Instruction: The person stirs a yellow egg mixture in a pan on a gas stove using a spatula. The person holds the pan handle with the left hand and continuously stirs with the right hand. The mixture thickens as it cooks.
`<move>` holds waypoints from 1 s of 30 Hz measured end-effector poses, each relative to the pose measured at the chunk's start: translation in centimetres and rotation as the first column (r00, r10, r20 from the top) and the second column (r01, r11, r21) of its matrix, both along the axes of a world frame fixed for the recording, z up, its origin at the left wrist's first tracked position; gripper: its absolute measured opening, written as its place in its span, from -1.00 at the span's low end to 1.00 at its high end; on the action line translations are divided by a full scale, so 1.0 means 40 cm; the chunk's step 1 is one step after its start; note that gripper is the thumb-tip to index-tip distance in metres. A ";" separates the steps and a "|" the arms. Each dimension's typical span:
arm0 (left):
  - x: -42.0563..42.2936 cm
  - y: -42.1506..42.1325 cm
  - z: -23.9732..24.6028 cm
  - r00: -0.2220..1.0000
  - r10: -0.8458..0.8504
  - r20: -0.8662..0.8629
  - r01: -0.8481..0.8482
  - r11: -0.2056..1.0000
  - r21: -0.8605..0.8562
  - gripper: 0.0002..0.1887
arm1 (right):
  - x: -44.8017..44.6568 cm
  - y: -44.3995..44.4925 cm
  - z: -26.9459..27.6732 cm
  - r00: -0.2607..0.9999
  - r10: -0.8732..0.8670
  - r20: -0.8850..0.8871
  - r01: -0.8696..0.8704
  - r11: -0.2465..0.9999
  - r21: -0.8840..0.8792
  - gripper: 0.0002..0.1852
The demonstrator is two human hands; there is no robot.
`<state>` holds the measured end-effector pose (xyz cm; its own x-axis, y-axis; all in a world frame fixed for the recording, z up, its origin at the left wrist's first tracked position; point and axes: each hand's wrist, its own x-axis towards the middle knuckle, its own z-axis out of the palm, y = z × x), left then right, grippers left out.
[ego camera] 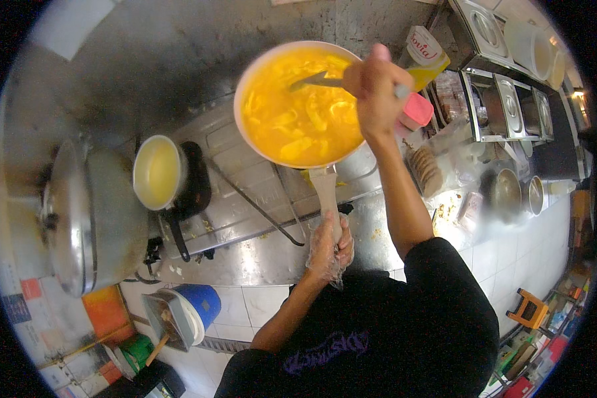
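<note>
My left hand [330, 246], in a clear plastic glove, grips the pale handle [325, 189] of a frying pan [238, 107]. The pan is tilted toward my view. Yellow-orange liquid [278, 107] with lighter, egg-like pieces covers its inside. Over the pan's right side, my right hand [380, 89] is closed in a fist around a utensil's grip. The flat grey end of this utensil [318, 81] dips into the liquid; a spatula or a spoon, I cannot tell which. My right hand looks slightly blurred and seems to wear no glove.
A small saucepan [159, 171] of yellow liquid stands left on the steel stove [229, 154]. Farther left is a large lidded pot [87, 214]. On the right are an oil pouch [425, 57], a pink-lidded tub [418, 110], bagged round brown pieces [425, 169] and lidded steel containers [510, 104].
</note>
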<state>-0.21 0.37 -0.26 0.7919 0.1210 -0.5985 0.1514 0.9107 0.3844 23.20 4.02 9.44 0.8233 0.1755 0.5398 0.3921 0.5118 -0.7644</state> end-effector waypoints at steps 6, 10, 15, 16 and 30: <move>-0.001 -0.002 -0.011 0.998 -0.011 0.062 0.011 1.000 -0.008 -0.55 | -0.125 -0.217 0.016 0.976 0.007 0.217 0.027 0.988 -0.150 -0.43; 0.002 -0.003 0.001 1.000 0.003 0.024 -0.002 1.000 -0.012 -0.56 | -0.145 -0.275 0.003 0.949 0.127 0.288 -0.072 0.979 -0.192 -0.43; 0.007 0.000 0.014 1.000 -0.002 -0.029 0.002 1.000 -0.016 -0.55 | -0.131 -0.257 -0.060 0.975 0.000 0.220 0.060 0.962 -0.267 -0.43; 0.008 0.000 0.015 1.000 0.001 -0.026 -0.001 1.000 -0.023 -0.54 | -0.125 -0.249 -0.072 0.980 -0.017 0.198 0.068 0.965 -0.254 -0.43; 0.007 -0.004 0.015 0.999 0.023 -0.039 -0.023 1.000 0.005 -0.55 | 0.059 -0.065 -0.099 0.998 0.062 0.008 -0.062 0.998 0.025 -0.48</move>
